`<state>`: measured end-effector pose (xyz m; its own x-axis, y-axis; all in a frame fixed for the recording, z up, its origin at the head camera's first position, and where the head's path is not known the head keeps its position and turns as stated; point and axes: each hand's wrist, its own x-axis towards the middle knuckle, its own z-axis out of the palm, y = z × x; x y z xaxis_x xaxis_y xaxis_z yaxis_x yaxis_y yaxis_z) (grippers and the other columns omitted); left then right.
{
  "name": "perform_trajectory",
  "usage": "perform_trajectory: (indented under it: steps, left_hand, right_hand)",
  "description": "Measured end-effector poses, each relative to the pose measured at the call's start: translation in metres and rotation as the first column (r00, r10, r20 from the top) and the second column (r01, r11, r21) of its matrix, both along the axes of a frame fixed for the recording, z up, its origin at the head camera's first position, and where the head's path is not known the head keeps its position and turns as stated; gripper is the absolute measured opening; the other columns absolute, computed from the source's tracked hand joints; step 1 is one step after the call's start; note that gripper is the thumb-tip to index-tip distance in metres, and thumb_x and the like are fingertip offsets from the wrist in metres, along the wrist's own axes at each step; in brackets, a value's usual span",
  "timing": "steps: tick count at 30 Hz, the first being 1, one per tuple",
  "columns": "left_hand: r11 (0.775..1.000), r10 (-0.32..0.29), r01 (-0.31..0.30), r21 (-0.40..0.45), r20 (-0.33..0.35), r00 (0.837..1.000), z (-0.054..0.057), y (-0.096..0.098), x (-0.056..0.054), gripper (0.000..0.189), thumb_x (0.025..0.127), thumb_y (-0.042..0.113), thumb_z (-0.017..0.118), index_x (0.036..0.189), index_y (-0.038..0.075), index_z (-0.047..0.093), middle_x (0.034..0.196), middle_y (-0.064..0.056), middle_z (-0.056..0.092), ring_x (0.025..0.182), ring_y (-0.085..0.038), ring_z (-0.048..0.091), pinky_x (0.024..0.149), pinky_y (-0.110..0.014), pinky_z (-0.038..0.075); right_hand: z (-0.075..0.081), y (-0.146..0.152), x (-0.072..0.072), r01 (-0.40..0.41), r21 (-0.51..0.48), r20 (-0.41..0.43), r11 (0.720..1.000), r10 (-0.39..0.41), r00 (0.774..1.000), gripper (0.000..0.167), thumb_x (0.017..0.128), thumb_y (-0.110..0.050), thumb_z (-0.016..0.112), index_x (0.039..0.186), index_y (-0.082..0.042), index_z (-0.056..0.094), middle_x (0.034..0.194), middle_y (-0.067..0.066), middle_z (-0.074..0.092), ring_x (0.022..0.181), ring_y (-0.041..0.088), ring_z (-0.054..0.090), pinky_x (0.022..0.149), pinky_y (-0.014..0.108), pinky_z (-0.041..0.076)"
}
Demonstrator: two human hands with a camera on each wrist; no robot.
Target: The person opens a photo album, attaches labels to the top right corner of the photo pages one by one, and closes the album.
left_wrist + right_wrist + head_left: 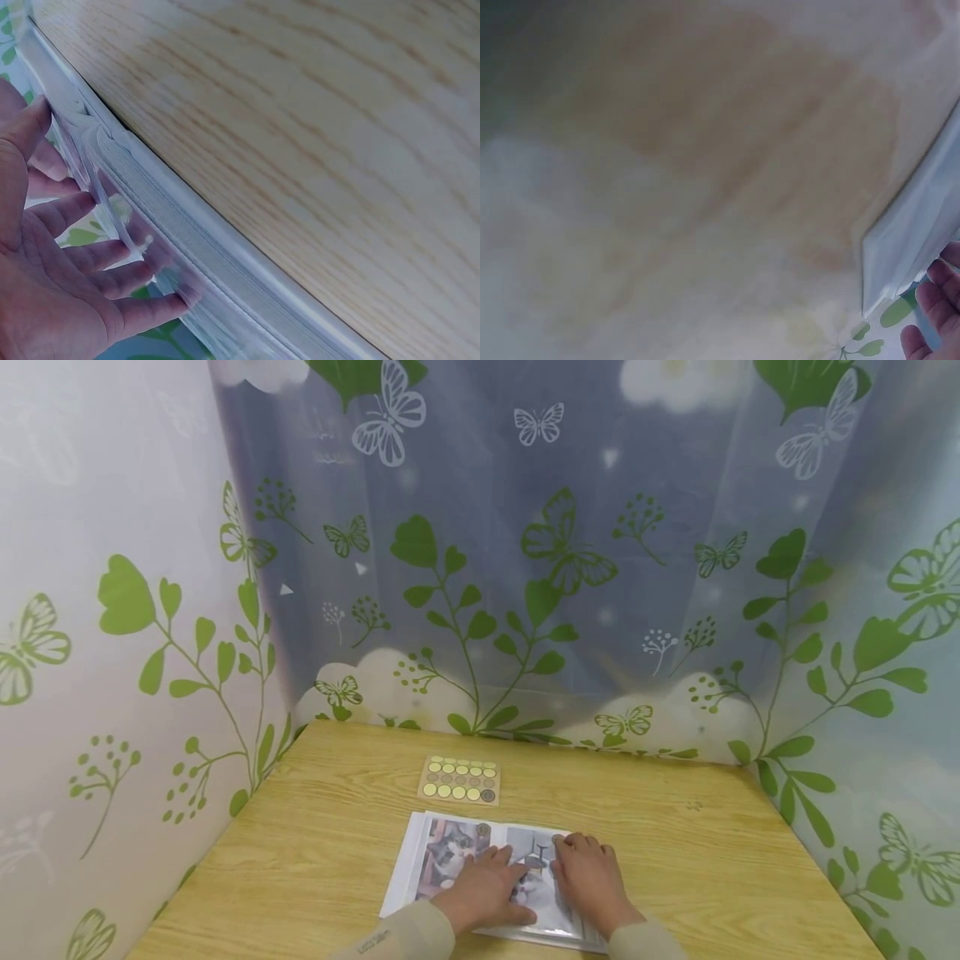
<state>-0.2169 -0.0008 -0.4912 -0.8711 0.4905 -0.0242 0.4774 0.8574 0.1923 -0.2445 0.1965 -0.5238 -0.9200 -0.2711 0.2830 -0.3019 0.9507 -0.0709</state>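
An open photo album (401, 877) with clear sleeves lies on the table. Its left page carries a cat photo (442, 852) with a round brown sticker (483, 830) at the top right corner. A greyer photo (558, 910) fills the right page, partly covered by both hands. My left hand (483, 889) rests across the inner part of the pages, fingers spread; the left wrist view shows those fingers (90, 262) stretched over the sleeve. My right hand (592, 877) presses the right page's upper outer corner, its fingertips by another small round sticker (557, 839).
Beyond the album lies a sheet of round stickers (459, 781), with yellow rows, brown rows and one darker circle. The wooden table (330, 810) is enclosed by curtains (495, 568) printed with leaves and butterflies on three sides.
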Motion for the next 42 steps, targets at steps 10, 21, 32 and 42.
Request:
perform_trajectory:
  steps: [10, 21, 32, 42]
  left_hand:
    - [1.0, -0.008, 0.008, 0.0, -0.009, 1.0, 0.001, -0.001, 0.001, 0.071, 0.081, 0.062, 0.07, 0.139, 0.023, 0.058, 0.147, -0.012, 0.048, 0.134, -0.036, 0.045, 0.103, -0.063, 0.04]
    - [1.0, -0.008, 0.008, -0.001, 0.007, 1.0, -0.002, 0.0, -0.001, 0.073, 0.082, 0.063, 0.069, 0.141, 0.022, 0.056, 0.149, -0.013, 0.046, 0.135, -0.036, 0.043, 0.104, -0.063, 0.039]
    - [1.0, -0.006, 0.006, 0.012, 0.005, 1.0, -0.007, -0.002, -0.003, 0.074, 0.081, 0.063, 0.07, 0.141, 0.021, 0.056, 0.149, -0.013, 0.047, 0.135, -0.037, 0.044, 0.104, -0.064, 0.039]
    - [1.0, -0.004, 0.004, 0.005, -0.003, 1.0, -0.006, -0.001, -0.002, 0.075, 0.081, 0.063, 0.07, 0.141, 0.021, 0.056, 0.149, -0.013, 0.047, 0.135, -0.037, 0.044, 0.103, -0.064, 0.039]
  right_hand:
    - [0.001, 0.004, 0.014, -0.052, -0.061, 0.061, 0.997, 0.056, 0.997, 0.044, 0.099, -0.03, 0.057, 0.134, -0.002, 0.058, 0.132, 0.016, 0.058, 0.124, 0.037, 0.051, 0.101, 0.064, 0.037]
    - [0.001, -0.001, 0.008, -0.046, -0.092, 0.075, 0.995, 0.053, 0.996, 0.054, 0.101, -0.041, 0.053, 0.133, 0.002, 0.057, 0.132, 0.02, 0.055, 0.127, 0.04, 0.047, 0.107, 0.065, 0.031]
    - [0.0, -0.015, 0.002, -0.043, 0.009, 0.063, 0.999, 0.043, 0.997, 0.059, 0.101, -0.047, 0.05, 0.133, 0.002, 0.056, 0.133, 0.02, 0.055, 0.129, 0.038, 0.047, 0.11, 0.067, 0.024]
    - [0.002, -0.018, 0.004, -0.029, 0.05, 0.031, 0.998, 0.028, 0.999, 0.057, 0.101, -0.042, 0.051, 0.136, 0.003, 0.052, 0.137, 0.022, 0.053, 0.131, 0.039, 0.046, 0.11, 0.069, 0.021]
